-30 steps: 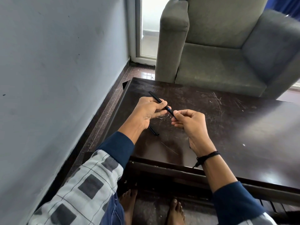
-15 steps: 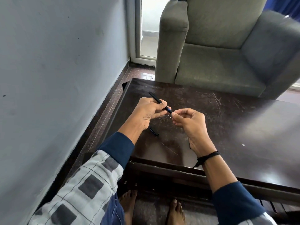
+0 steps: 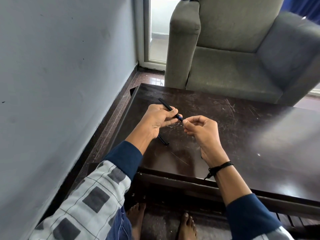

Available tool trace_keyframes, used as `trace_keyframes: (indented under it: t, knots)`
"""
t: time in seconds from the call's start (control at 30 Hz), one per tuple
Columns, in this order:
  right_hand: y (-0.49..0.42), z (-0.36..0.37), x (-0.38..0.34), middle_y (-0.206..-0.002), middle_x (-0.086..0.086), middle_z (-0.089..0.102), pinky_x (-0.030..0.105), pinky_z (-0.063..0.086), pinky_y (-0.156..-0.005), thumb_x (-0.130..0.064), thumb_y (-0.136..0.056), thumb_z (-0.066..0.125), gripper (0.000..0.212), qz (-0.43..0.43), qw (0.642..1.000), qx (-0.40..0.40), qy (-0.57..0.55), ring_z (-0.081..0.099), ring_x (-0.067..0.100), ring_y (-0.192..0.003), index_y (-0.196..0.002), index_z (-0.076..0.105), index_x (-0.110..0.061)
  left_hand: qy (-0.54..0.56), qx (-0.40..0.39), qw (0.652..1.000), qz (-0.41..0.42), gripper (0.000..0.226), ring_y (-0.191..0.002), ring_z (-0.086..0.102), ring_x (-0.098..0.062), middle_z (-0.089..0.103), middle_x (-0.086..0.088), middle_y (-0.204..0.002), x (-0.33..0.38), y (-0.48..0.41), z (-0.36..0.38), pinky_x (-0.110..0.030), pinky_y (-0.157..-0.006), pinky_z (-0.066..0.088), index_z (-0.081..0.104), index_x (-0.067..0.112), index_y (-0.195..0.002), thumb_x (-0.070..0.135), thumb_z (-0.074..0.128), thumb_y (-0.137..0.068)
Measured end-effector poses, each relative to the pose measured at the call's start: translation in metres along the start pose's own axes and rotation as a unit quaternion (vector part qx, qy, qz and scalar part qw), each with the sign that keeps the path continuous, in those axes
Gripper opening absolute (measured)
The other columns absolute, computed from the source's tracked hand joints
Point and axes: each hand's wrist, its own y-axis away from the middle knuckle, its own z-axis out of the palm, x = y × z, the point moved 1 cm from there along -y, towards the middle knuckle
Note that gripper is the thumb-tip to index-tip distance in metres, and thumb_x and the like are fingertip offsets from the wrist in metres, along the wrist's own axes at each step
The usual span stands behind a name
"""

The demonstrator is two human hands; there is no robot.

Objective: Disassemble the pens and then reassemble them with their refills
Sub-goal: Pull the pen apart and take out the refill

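Head camera: left hand (image 3: pixel 159 118) grips a black pen (image 3: pixel 165 105) slanted above the dark table (image 3: pixel 259 135), fingers curled; right hand (image 3: pixel 202 130) pinches its lower end between thumb and forefinger.

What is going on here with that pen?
A person at a dark table is working on a black pen. The left hand grips its barrel, while the right hand pinches the front end, apparently to twist or pull it apart. Another black pen part lies on the table below the left wrist.
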Motion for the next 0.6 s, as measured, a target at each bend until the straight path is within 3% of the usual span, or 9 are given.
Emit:
trace_keyframes:
  t: [0.23, 0.47, 0.6]
  knots:
    - [0.0020, 0.0022, -0.0037, -0.078, 0.008, 0.078, 0.018, 0.055, -0.057, -0.036, -0.092, 0.076, 0.026, 0.040, 0.999, 0.004, -0.024, 0.074, 0.015, -0.066, -0.094, 0.074, -0.010, 0.006, 0.005, 1.000, 0.005, 0.013, -0.074, 0.078, -0.019, 0.077, -0.007, -0.071, 0.0024, -0.0009, -0.0023, -0.022, -0.062, 0.060, 0.069, -0.009, -0.102, -0.005, 0.070, -0.089]
    - [0.0005, 0.0025, -0.0004, -0.069, 0.003, 0.075, 0.018, 0.055, -0.061, -0.016, -0.089, 0.079, 0.009, 0.010, 1.000, 0.004, -0.006, 0.070, 0.011, -0.064, -0.086, 0.074, -0.010, 0.005, 0.006, 1.000, 0.002, 0.012, -0.077, 0.078, -0.021, 0.077, -0.010, -0.075, 0.0012, -0.0013, -0.0022, -0.022, -0.061, 0.060, 0.070, -0.007, -0.101, -0.005, 0.070, -0.089]
    - [0.0006, 0.0023, -0.0010, -0.075, 0.000, 0.076, 0.020, 0.056, -0.063, -0.031, -0.087, 0.081, 0.020, 0.018, 1.000, 0.010, -0.012, 0.070, 0.010, -0.067, -0.092, 0.074, -0.013, 0.006, 0.008, 1.000, 0.001, 0.014, -0.076, 0.078, -0.021, 0.077, -0.010, -0.076, 0.0012, -0.0020, -0.0024, -0.023, -0.062, 0.060, 0.070, -0.008, -0.103, -0.005, 0.071, -0.089]
